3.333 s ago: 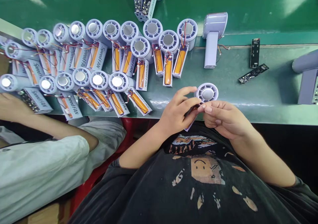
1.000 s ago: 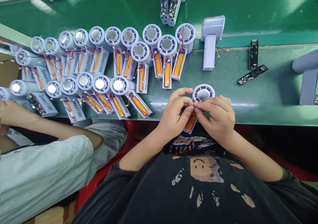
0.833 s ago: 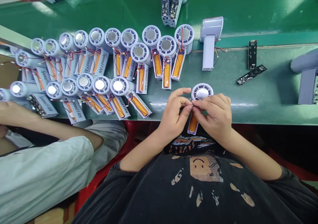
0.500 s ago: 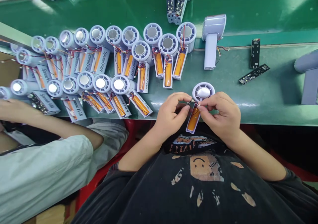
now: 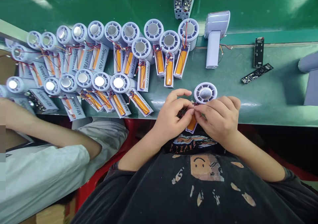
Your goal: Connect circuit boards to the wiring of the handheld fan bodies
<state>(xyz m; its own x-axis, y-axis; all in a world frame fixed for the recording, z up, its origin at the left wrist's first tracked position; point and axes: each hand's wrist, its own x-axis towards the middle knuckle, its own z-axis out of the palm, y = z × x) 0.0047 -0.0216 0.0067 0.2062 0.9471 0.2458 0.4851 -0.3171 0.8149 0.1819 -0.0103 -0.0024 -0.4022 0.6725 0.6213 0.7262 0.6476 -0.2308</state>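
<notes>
A lavender handheld fan (image 5: pixel 205 93) with a round silver centre lies at the table's front edge, its open handle showing an orange battery (image 5: pixel 192 124). Over the handle, my left hand (image 5: pixel 175 113) is closed in a pinch on thin wires, its index finger raised. My right hand (image 5: pixel 218 118) pinches at the same spot, fingertips meeting those of the left; what it grips is too small to make out. Both hands cover the upper part of the handle.
Rows of similar fans (image 5: pixel 118 83) with open handles fill the left of the green table (image 5: pixel 231 111). Another fan (image 5: pixel 214 40) lies beyond my hands. Two black circuit boards (image 5: pixel 258 52) rest to the right. A co-worker's arm (image 5: pixel 47 131) reaches in at left.
My right hand has moved left and its fingertips now meet my left hand's, covering more of the handle. My left index finger has lifted. The view has shifted slightly.
</notes>
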